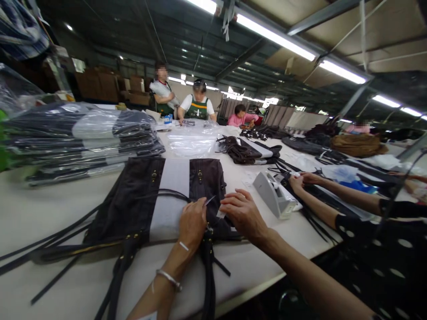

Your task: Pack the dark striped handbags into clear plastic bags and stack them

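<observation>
On the white table (40, 209) directly ahead lies a flat tote bag (156, 195), dark panels either side of a pale middle stripe, its long axis running away from the person, mouth and straps (113, 275) toward the near edge. Both hands sit on its right dark panel near the mouth: the left hand (192, 222) is closed around a small thin tool, its tip pointing up and right, while the right hand (243, 212) rests fingers-down, loosely open, just beside it. A tape dispenser (275, 195) stands to the right, by a co-worker's forearms (320, 200).
</observation>
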Available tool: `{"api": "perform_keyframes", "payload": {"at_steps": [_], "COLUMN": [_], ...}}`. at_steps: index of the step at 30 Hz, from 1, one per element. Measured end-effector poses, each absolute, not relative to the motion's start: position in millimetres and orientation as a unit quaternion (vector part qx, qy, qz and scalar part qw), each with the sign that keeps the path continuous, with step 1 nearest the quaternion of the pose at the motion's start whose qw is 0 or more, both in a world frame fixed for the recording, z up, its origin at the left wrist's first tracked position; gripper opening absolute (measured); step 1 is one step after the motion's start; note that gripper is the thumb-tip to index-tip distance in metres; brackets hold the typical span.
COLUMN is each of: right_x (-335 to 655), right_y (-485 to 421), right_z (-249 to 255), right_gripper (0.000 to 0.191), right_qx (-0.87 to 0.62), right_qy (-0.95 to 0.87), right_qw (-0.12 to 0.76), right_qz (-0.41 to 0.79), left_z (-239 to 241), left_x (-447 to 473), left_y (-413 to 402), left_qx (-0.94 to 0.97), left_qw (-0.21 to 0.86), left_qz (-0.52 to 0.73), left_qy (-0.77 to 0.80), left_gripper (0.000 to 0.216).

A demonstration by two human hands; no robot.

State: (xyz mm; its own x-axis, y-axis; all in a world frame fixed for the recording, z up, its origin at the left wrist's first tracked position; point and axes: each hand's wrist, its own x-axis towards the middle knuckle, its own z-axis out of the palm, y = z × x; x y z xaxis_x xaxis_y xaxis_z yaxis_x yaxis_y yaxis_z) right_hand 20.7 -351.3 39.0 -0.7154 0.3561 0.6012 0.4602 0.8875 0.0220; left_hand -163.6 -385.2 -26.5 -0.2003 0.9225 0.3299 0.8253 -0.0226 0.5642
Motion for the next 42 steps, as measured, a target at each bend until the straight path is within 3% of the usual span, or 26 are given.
{"api": "perform_keyframes", "payload": {"at_steps": [4, 11, 15, 19, 22, 24, 33, 38, 42], "right_x": [4.8, -17.8, -25.5, -29.1, -30.0, -29.7, -11.0, 11.7, 33.3], "right_y": [-329.4, -290.7, -279.7, -268.7, -259.6, -256.5, -271.8, -283.8, -289.1], "right_z": [16.5, -25.7, -31.5, -31.9, -33.6, -34.7, -27.7, -27.6, -34.3], "right_gripper": [0.016, 0.020, 0.017, 0.018, 0.025, 0.030, 0.034, 0.017, 0.025], "right_qx": [-0.212, -0.156, -0.192, -0.215, -0.217, -0.204, -0.299, -0.347, -0.374], "right_qy": [-0.894, -0.886, -0.884, -0.915, -0.937, -0.941, -0.856, -0.828, -0.804], "right_qw": [0.382, 0.436, 0.418, 0.320, 0.229, 0.215, 0.412, 0.423, 0.438], "right_qz": [-0.096, 0.040, 0.080, 0.118, 0.147, 0.166, 0.087, 0.121, 0.151], "left_z": [-19.2, -16.6, -16.9, -16.1, -16.0, -15.9, -15.5, -4.5, 5.2], "left_x": [-169.3, -180.7, -184.0, -182.7, -181.3, -180.3, -163.5, -150.4, -170.2], "left_y": [-386.3, -381.1, -375.7, -369.9, -361.9, -355.7, -344.5, -353.4, -391.3], "left_qx": [0.574, 0.436, 0.290, 0.244, 0.299, 0.348, 0.531, 0.567, 0.593], "left_qw": [0.142, 0.285, 0.453, 0.489, 0.456, 0.423, 0.135, 0.090, 0.020], "left_qz": [0.393, 0.597, 0.659, 0.665, 0.638, 0.596, 0.372, 0.282, 0.302], "left_qy": [0.704, 0.610, 0.526, 0.508, 0.543, 0.587, 0.750, 0.768, 0.746], "left_gripper": [0.036, 0.030, 0.039, 0.045, 0.044, 0.048, 0.053, 0.029, 0.018]}}
